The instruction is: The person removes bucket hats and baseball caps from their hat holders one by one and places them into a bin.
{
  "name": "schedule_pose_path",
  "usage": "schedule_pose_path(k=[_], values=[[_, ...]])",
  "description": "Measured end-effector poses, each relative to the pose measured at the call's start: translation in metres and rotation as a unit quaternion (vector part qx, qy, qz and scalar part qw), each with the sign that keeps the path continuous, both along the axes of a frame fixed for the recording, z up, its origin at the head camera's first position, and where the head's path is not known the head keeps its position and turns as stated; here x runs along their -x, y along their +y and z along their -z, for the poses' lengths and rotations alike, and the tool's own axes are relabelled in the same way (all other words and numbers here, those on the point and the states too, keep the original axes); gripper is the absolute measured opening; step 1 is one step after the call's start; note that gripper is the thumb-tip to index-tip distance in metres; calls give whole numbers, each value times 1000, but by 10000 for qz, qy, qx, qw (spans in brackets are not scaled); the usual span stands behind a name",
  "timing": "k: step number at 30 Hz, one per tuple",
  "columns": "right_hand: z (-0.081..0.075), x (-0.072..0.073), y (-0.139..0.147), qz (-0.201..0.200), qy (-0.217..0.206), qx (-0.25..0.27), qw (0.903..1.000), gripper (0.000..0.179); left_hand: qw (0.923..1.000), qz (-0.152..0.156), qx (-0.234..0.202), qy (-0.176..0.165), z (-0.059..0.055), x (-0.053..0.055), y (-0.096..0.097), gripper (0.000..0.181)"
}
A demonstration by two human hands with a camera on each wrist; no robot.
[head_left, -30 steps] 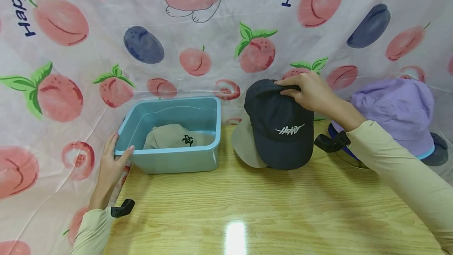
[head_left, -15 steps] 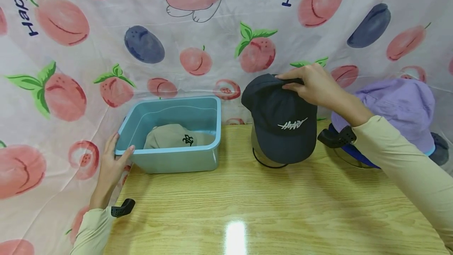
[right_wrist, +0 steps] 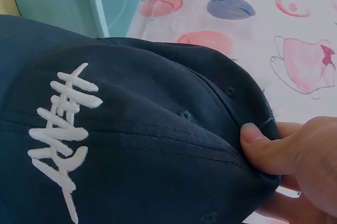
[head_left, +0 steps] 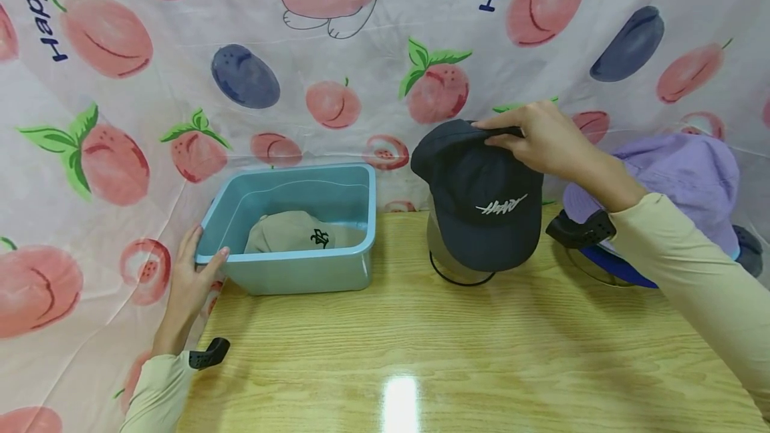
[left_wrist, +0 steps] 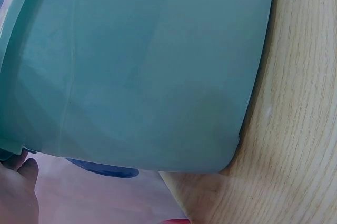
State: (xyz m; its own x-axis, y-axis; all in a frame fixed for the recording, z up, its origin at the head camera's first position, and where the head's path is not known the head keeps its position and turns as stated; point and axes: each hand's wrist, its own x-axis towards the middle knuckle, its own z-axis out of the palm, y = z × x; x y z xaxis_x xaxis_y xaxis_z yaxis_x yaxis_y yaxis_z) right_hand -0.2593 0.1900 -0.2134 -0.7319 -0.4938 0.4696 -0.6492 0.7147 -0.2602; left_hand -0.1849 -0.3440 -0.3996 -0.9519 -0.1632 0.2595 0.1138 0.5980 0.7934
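In the head view, my right hand (head_left: 544, 139) pinches the crown of a dark navy baseball cap (head_left: 463, 179) with white lettering on its front. The cap (right_wrist: 137, 145) hangs brim down, and in the right wrist view my thumb (right_wrist: 258, 140) presses into its folded cloth. Behind and below its brim shows a beige hat (head_left: 444, 252) with a black cord along its lower edge; most of it is hidden. My left hand (head_left: 191, 279) holds the near left corner of a blue plastic tub (head_left: 301, 276), thumb over the front rim. Inside lies a beige cap (head_left: 285, 232) with a black emblem.
At the right, a lilac bucket hat (head_left: 686, 186) covers part of a blue brim (head_left: 619, 269), with a dark grey piece (head_left: 748, 252) beside it. My right sleeve passes in front of them. A fruit-print cloth (head_left: 337, 65) hangs behind the wooden table (head_left: 337, 353).
The navy cap has risen slightly and shifted right in my right hand. A beige brim at its left has gone from sight, and the corded beige edge shows below. My left hand stays put.
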Motion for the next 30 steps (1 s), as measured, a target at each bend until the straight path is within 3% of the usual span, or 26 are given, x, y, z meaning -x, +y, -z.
schedule_pose_path(k=[13, 20, 30], values=[[-23, -10, 4, 58, 247, -114, 9996, 28, 10000, 17, -26, 94, 0, -1, -1, 73], [-37, -16, 2, -7, 639, -249, 9976, 30, 9999, 12, 4, 130, 0, -1, 0, 73], [-57, -22, -7, -199, 674, -277, 9971, 32, 9999, 17, 8, 129, 0, -1, 0, 73]])
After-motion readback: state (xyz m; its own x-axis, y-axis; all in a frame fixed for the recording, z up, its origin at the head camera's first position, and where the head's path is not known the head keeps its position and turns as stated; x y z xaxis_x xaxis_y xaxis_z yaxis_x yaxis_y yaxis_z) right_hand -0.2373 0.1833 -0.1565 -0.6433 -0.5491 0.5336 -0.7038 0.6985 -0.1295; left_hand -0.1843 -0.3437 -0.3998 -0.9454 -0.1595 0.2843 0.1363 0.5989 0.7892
